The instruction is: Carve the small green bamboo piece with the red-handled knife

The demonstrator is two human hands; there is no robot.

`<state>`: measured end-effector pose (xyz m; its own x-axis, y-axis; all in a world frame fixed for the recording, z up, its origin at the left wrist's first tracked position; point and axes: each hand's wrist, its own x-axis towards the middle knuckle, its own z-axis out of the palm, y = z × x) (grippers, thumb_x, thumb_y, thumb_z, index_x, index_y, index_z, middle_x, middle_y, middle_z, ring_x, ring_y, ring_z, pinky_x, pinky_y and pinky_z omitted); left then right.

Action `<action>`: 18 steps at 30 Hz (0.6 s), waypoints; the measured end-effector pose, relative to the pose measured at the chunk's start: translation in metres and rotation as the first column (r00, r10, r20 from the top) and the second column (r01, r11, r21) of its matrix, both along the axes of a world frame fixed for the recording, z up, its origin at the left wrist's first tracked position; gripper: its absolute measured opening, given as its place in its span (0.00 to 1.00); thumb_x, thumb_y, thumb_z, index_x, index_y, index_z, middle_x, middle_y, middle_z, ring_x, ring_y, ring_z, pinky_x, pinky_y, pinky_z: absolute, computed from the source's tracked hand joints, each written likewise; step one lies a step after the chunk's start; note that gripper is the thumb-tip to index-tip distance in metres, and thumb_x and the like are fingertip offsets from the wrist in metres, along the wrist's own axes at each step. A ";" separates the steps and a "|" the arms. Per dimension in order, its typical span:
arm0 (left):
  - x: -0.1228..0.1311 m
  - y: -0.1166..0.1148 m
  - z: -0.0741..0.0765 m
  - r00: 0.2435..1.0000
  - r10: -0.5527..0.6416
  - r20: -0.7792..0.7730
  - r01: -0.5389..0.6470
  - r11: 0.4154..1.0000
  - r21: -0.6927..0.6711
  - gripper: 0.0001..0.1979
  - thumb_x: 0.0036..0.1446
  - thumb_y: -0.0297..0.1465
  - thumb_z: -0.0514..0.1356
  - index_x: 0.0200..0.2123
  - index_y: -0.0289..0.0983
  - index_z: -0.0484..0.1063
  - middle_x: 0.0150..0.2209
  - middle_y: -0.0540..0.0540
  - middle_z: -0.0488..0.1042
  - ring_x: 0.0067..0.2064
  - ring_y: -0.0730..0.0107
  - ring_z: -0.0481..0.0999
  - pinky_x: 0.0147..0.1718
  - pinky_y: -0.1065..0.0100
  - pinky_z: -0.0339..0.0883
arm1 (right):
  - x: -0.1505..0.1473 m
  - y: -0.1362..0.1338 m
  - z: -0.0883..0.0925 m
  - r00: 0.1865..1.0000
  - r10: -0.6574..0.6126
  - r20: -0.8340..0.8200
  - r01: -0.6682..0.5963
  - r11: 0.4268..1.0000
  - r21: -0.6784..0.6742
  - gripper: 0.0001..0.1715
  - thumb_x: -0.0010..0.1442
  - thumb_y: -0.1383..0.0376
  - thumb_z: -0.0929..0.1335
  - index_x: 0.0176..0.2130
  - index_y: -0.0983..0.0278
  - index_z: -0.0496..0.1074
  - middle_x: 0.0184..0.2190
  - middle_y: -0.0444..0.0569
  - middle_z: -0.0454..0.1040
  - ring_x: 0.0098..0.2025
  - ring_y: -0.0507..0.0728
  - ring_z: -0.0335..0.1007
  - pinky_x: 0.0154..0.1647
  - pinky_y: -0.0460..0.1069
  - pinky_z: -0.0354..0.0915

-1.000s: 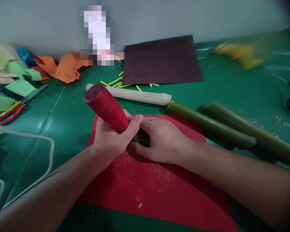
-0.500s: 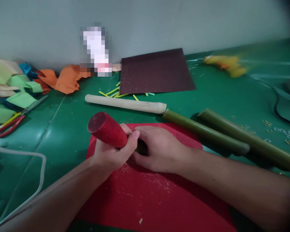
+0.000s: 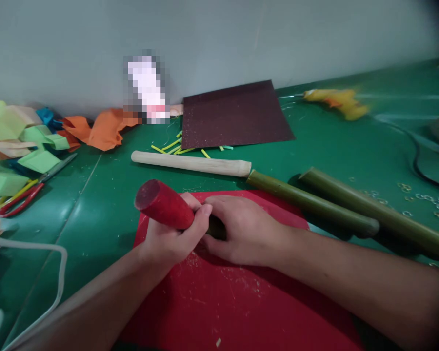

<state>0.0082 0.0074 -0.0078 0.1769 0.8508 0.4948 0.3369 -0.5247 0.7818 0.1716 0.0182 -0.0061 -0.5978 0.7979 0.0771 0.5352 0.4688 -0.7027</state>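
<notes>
Both of my hands meet over a red sheet scattered with pale shavings. A thick red cylinder, like a tool handle with a dark flat end, tilts up to the left with my left hand wrapped round it. Its lower end is hidden by my fingers. Against it my right hand curls round a dark green piece, which shows only between thumb and fingers; it resembles the bamboo nearby, but most of it is covered.
Beyond the sheet lie a pale peeled stick and two green bamboo lengths. A dark brown sandpaper-like sheet rests near the wall. Scissors, crumpled coloured paper, a yellow glue gun and small rings surround the work.
The whole scene sits slightly lower in the picture as the camera tilts. My hands keep the same grip on the red cylinder and green piece, with little other visible movement.
</notes>
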 end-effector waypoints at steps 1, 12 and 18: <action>0.000 0.000 -0.001 1.000 0.003 0.006 -0.003 1.000 0.008 0.09 0.54 0.22 0.63 0.24 0.35 0.68 0.22 0.54 0.71 0.24 0.81 0.73 0.26 0.79 0.70 | 0.000 0.000 0.000 1.000 0.000 -0.002 0.000 1.000 0.003 0.13 0.53 0.63 0.69 0.39 0.66 0.74 0.39 0.51 0.78 0.39 0.58 0.73 0.38 0.50 0.65; 0.002 -0.003 0.002 0.997 0.058 -0.046 -0.060 0.997 -0.048 0.15 0.53 0.26 0.63 0.17 0.36 0.63 0.17 0.54 0.65 0.19 0.79 0.66 0.19 0.76 0.66 | 0.000 0.001 0.001 1.000 0.011 -0.009 -0.011 0.999 0.039 0.10 0.54 0.63 0.70 0.37 0.66 0.73 0.36 0.49 0.77 0.35 0.54 0.71 0.35 0.48 0.63; 0.003 -0.005 -0.001 0.986 0.167 -0.014 -0.167 0.978 -0.122 0.12 0.54 0.30 0.65 0.20 0.37 0.68 0.19 0.54 0.70 0.22 0.76 0.72 0.24 0.75 0.71 | 0.000 0.000 0.000 1.000 -0.013 0.002 0.013 1.000 0.005 0.18 0.53 0.63 0.70 0.44 0.66 0.75 0.41 0.50 0.79 0.39 0.58 0.74 0.37 0.49 0.64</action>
